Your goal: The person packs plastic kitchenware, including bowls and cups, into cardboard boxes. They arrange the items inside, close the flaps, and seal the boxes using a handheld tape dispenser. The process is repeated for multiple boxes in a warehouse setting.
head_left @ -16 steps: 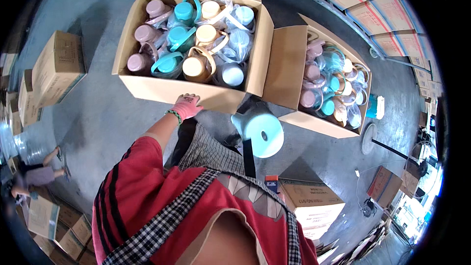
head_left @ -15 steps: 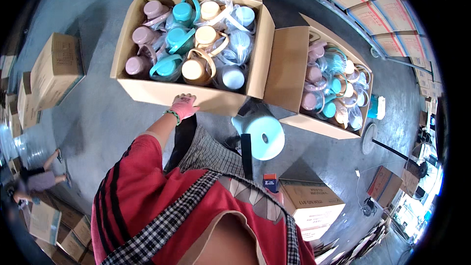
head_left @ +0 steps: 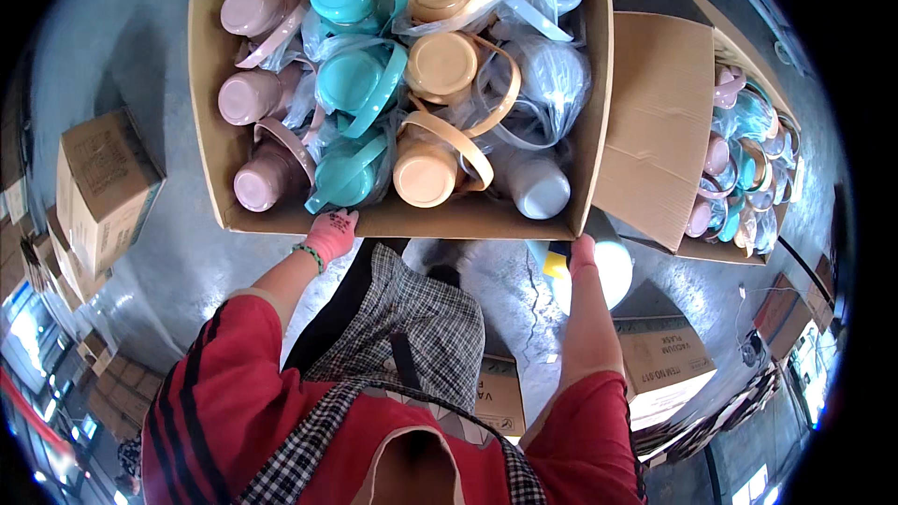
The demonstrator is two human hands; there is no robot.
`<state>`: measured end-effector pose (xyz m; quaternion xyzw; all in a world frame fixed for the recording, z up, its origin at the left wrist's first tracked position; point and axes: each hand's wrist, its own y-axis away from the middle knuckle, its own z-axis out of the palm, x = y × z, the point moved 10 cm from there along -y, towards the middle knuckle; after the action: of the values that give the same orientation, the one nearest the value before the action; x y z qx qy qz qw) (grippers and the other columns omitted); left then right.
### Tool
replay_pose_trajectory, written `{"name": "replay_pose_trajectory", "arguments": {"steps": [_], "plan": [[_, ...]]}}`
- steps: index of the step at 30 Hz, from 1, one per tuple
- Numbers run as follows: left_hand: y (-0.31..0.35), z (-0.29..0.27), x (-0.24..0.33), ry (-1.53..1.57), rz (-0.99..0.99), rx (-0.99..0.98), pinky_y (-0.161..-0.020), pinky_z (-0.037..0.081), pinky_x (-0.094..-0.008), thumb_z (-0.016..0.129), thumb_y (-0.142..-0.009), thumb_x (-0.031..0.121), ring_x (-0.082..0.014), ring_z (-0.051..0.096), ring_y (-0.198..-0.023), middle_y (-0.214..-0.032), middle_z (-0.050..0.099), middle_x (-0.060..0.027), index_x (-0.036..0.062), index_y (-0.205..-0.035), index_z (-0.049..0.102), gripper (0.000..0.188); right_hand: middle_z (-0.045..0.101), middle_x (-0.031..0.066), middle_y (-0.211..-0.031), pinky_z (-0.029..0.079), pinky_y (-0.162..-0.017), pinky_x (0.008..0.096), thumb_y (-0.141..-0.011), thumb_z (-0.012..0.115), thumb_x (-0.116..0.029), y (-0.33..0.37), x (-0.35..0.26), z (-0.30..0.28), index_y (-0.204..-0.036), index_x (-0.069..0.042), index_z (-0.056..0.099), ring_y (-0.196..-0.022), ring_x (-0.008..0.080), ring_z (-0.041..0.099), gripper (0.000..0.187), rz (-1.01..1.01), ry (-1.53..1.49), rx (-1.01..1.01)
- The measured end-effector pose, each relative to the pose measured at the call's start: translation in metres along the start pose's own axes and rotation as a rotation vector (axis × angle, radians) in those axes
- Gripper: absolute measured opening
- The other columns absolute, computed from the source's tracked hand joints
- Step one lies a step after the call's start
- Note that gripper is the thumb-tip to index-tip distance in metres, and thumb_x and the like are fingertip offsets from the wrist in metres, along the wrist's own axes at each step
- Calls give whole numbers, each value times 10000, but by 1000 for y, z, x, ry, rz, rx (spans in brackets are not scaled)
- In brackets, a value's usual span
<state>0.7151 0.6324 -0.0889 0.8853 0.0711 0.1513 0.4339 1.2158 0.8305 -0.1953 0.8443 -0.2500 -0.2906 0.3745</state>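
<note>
Before me is an open cardboard box filled with rows of handled flasks in plastic bags. From left to right stand a mauve flask, a teal flask, an orange flask and a pale blue flask. My left hand, in a pink glove, curls its fingers over the box's near rim. Below the near right corner, my gloved right hand is closed beside a yellow-and-dark object. What its fingers hold is partly hidden.
A second open box of similar flasks stands to the right, its flap raised toward mine. A light blue stool is behind my right hand. Closed cartons stand at left and lower right.
The box now appears larger and closer in view. My left hand stays at its near side, now with fingers over the rim. My right hand has come into view at the near right corner.
</note>
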Motion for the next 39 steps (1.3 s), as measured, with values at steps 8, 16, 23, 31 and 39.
{"name": "replay_pose_trajectory", "arguments": {"steps": [8, 16, 23, 31, 39], "plan": [[8, -18, -13, 56, 111, 195, -661, 449, -379, 412, -728, 113, -289, 570, -768, -816, 578, -167, 26, -861, 528, 196, 585, 179, -739, 387, -570, 353, -725, 483, -121, 2, -56, 12, -768, 38, 590, -693, 284, 553, 196, -100, -72, -106], [18, -1, 2, 49, 260, 169, -643, 445, -381, 447, -711, 120, -307, 560, -728, -781, 566, -178, -20, -909, 503, 248, 597, 80, -821, 416, -682, 321, -788, 474, -210, 38, -77, 34, -818, -48, 593, -747, 175, 547, 203, -341, 125, 9], [71, -3, -68, 3, 302, 291, -620, 446, -371, 407, -727, 96, -277, 558, -727, -769, 562, -146, 12, -877, 489, 190, 541, 61, -866, 409, -701, 314, -748, 539, -257, 126, -62, 102, -996, -12, 510, -774, 166, 506, 349, -149, -468, -9], [89, 0, -146, 260, 148, 78, -855, 348, -358, 577, -698, 211, -285, 450, -1003, -1050, 484, -152, 33, -1074, 451, 435, 547, 98, -1001, 412, -810, 352, -816, 394, -266, 148, 82, 200, -1080, -25, 478, -907, 252, 520, 367, 321, -1084, -169], [55, -140, -250, 659, -240, 658, -717, 429, -333, 502, -787, 285, -248, 560, -826, -908, 582, -164, 2, -1015, 523, 363, 458, 93, -1128, 372, -858, 355, -803, 483, -323, 243, 29, 75, -1164, -30, 386, -993, 213, 451, 475, -8, -948, 274]]}}
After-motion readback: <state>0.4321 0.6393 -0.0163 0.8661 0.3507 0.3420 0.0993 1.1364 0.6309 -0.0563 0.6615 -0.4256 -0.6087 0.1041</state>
